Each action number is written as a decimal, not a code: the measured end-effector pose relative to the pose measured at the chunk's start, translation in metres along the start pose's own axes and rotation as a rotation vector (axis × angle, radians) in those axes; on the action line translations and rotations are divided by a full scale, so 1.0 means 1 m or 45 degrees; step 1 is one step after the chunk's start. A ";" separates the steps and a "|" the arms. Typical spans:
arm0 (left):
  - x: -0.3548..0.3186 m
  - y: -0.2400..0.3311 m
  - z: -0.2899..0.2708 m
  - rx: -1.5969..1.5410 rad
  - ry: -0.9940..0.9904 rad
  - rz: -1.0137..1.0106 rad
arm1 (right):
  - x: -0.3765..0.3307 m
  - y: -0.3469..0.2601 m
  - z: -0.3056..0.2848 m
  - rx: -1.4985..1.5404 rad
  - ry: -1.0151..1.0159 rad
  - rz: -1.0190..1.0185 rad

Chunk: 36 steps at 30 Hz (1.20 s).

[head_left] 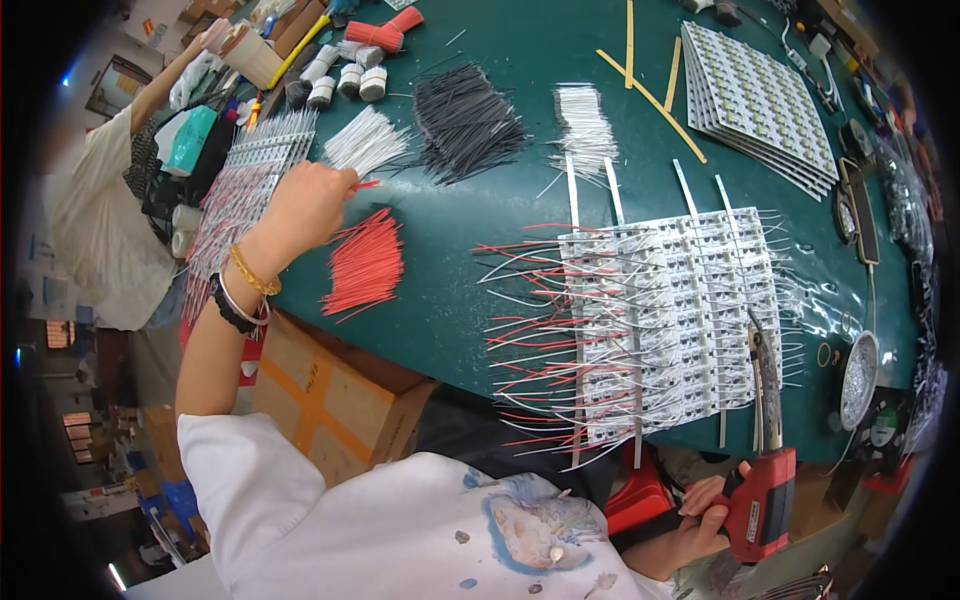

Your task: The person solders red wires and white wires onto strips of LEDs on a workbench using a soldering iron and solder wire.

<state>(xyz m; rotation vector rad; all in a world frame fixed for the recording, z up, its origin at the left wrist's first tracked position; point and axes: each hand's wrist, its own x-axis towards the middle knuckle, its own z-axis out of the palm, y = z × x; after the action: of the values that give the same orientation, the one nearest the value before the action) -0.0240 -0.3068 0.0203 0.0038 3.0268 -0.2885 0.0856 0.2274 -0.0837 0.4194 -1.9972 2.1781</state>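
Note:
My left hand (312, 198) is closed in a pinch on a short bit of red wire (367, 185), above and beside a pile of cut red wires (366, 262). Low at the right, my right hand (703, 515) grips a red soldering gun (757, 510). Its metal tip points up over the right part of a white circuit board panel (665, 330). Red and white wires (530, 340) stick out from the panel's left edge, and several pale strips (682, 185) run lengthwise across it.
Piles of white wires (367, 140) and black wires (467, 122) lie farther back, with another white bundle (585, 125) beside them. A stack of boards (760, 100) stands at the far right. Wired panels (262, 165) lie at left, near another person (105, 215). Boxes (325, 395) stand below the table.

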 end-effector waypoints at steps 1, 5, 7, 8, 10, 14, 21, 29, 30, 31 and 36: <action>-0.001 -0.001 -0.002 0.140 0.002 0.027 | 0.000 0.001 -0.002 -0.023 -0.047 -0.015; 0.004 0.016 -0.015 0.544 0.052 0.187 | 0.000 -0.004 0.001 -0.041 -0.049 -0.016; 0.012 0.032 -0.016 0.816 0.002 0.284 | 0.003 -0.007 0.005 -0.026 -0.011 -0.008; 0.013 0.036 -0.013 0.823 0.001 0.270 | 0.005 -0.005 0.007 -0.008 0.006 -0.009; 0.014 0.040 -0.005 0.808 -0.280 0.251 | 0.010 -0.003 0.011 0.029 0.041 -0.011; 0.016 0.029 -0.026 0.435 -0.061 0.199 | 0.008 -0.007 0.018 0.037 0.172 0.007; 0.008 0.009 0.000 -0.693 0.120 -0.217 | 0.007 -0.013 0.029 0.096 0.345 0.053; 0.006 0.047 -0.007 -1.585 0.462 -0.294 | 0.024 -0.019 0.037 -0.111 0.244 -0.108; 0.009 0.062 -0.013 -1.696 0.337 -0.235 | 0.027 -0.020 0.039 -0.147 0.237 -0.130; 0.014 0.077 -0.018 -1.801 0.204 -0.171 | 0.029 -0.021 0.040 -0.184 0.234 -0.148; 0.028 0.133 -0.024 -2.194 -0.077 0.006 | 0.045 -0.027 0.045 -0.391 0.215 -0.309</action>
<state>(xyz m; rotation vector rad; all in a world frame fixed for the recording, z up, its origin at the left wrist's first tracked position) -0.0529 -0.1720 0.0163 -0.1151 2.1714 2.0963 0.0553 0.1823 -0.0409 0.3947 -2.0222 1.6732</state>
